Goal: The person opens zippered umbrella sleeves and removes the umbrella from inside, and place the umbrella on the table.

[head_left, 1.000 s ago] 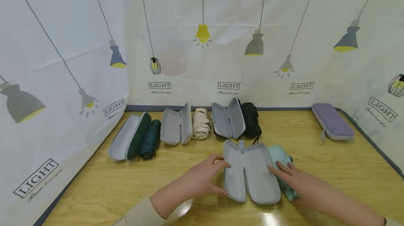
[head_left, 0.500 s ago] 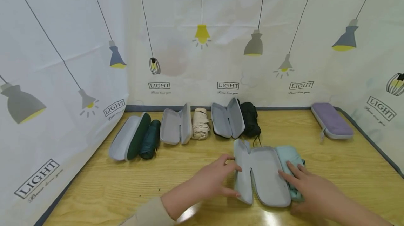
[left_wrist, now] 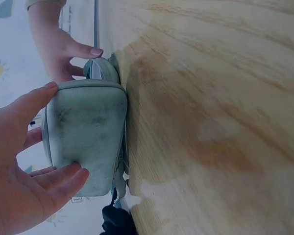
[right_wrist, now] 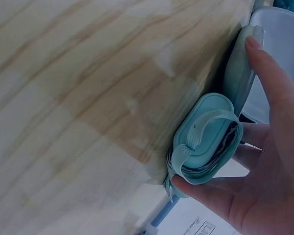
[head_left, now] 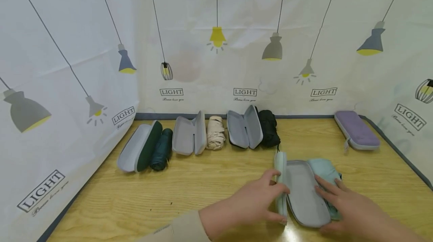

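A mint-green zip case [head_left: 306, 193] lies unfolded in front of me, its left half stood nearly upright. My left hand [head_left: 248, 200] grips that half, fingers over its far part and thumb at its near end; the left wrist view shows its smudged outer face [left_wrist: 90, 127]. Against the case's right side lies a mint-green folded umbrella [head_left: 324, 172], its flat end cap and wrist strap [right_wrist: 196, 134] facing the right wrist camera. My right hand [head_left: 355, 206] spans both: the thumb touches the case's near end, and other fingers reach round the umbrella.
Along the back stand an opened green case [head_left: 147, 146], a teal umbrella [head_left: 161, 150], an opened pale case [head_left: 184, 136], a beige umbrella [head_left: 215, 133], an opened black case [head_left: 245, 127] and a black umbrella [head_left: 268, 129]. A closed purple case [head_left: 358, 131] lies at right.
The mint-green case and umbrella have slid to the right with both hands. The case's left half has swung up from lying open to nearly upright.
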Action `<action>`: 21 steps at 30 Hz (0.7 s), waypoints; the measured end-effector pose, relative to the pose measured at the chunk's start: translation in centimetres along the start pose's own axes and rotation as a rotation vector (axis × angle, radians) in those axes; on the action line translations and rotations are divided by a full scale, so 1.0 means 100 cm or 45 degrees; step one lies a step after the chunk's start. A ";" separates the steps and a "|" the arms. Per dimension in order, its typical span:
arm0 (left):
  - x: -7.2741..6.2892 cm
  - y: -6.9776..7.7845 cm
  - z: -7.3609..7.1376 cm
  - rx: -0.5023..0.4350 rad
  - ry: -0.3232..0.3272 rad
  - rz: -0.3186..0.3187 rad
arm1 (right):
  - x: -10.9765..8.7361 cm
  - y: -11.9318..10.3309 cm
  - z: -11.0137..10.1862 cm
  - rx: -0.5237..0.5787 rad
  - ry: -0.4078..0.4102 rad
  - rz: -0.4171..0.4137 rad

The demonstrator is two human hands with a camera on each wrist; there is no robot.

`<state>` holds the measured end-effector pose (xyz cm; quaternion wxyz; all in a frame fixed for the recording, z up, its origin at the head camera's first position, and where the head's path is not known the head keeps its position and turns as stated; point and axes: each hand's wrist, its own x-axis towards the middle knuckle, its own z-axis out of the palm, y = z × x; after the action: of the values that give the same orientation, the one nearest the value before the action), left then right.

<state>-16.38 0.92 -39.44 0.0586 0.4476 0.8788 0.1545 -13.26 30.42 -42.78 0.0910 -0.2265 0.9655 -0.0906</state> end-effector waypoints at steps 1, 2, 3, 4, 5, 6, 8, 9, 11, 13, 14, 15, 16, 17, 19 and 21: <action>0.002 0.002 0.001 0.007 0.000 0.004 | -0.002 0.002 0.000 -0.001 0.003 0.007; 0.005 0.003 0.002 0.014 0.003 0.010 | -0.003 0.005 0.000 0.002 -0.003 0.022; 0.007 0.005 0.004 0.011 0.001 0.012 | -0.005 0.008 0.000 0.006 -0.009 0.036; 0.010 0.006 0.005 0.008 -0.001 0.009 | -0.006 0.011 0.000 0.010 -0.017 0.051; 0.012 0.007 0.007 0.005 -0.004 0.005 | -0.008 0.014 -0.001 0.012 -0.024 0.062; 0.015 0.009 0.008 0.011 -0.003 0.002 | -0.009 0.017 -0.001 0.014 -0.032 0.076; 0.020 0.011 0.010 0.020 -0.001 0.000 | -0.010 0.023 -0.002 0.020 -0.042 0.093; 0.023 0.011 0.011 0.021 -0.005 -0.005 | -0.011 0.025 -0.003 0.018 -0.044 0.101; 0.028 0.013 0.012 0.034 -0.008 -0.015 | -0.012 0.031 -0.003 0.014 -0.047 0.104; 0.033 0.013 0.013 0.029 -0.020 -0.032 | -0.011 0.035 -0.003 0.013 -0.037 0.095; 0.036 0.013 0.014 0.034 -0.027 -0.046 | -0.011 0.038 -0.004 0.007 -0.027 0.090; 0.038 0.012 0.014 0.031 -0.037 -0.066 | -0.010 0.039 -0.004 -0.001 -0.004 0.080; 0.041 0.011 0.014 0.045 -0.034 -0.083 | -0.009 0.041 -0.005 -0.009 0.018 0.072; 0.043 0.010 0.014 0.060 -0.032 -0.102 | -0.008 0.043 -0.005 -0.021 0.045 0.066; 0.047 0.007 0.013 0.106 -0.015 -0.135 | -0.005 0.045 -0.007 -0.056 0.085 0.066; 0.051 0.003 0.013 0.167 0.012 -0.162 | -0.002 0.046 -0.007 -0.084 0.112 0.062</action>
<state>-18.88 5.49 -40.37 0.0348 0.3930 0.9140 0.0945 -15.23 34.66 -43.06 0.0430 -0.2014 0.9763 -0.0662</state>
